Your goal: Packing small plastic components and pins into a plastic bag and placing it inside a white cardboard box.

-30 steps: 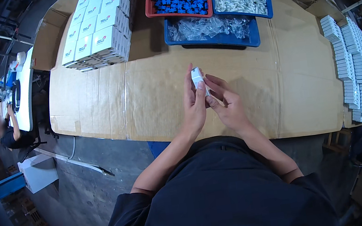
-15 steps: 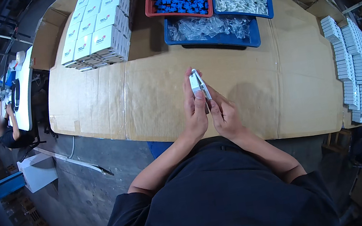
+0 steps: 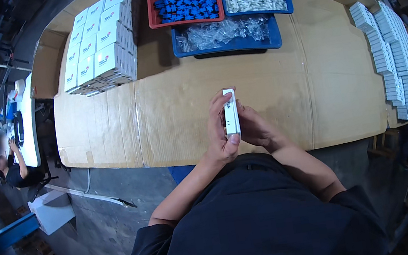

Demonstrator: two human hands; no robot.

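A small white carton [image 3: 232,118] stands on edge above the cardboard-covered table, its narrow printed side facing me. My left hand [image 3: 219,130] is closed round its left side, thumb on the near end and fingers at the far end. To the right of the carton is my right hand [image 3: 259,127], its fingers stretched forward along that side with nothing in its grip. Whether its fingertips touch the carton, I cannot tell.
Stacked white cartons [image 3: 94,49] stand at the back left. Behind the table's middle are a red tray [image 3: 150,17] of blue pieces, a blue tray [image 3: 289,0] of small white parts and a blue tray [image 3: 229,49] of clear plastic pieces. White units [image 3: 387,60] line the right edge.
The white piece, parted in a narrow V between both hands before, now shows as a closed carton turned edge-on. My right hand has eased away to its right, while the view has shifted slightly.
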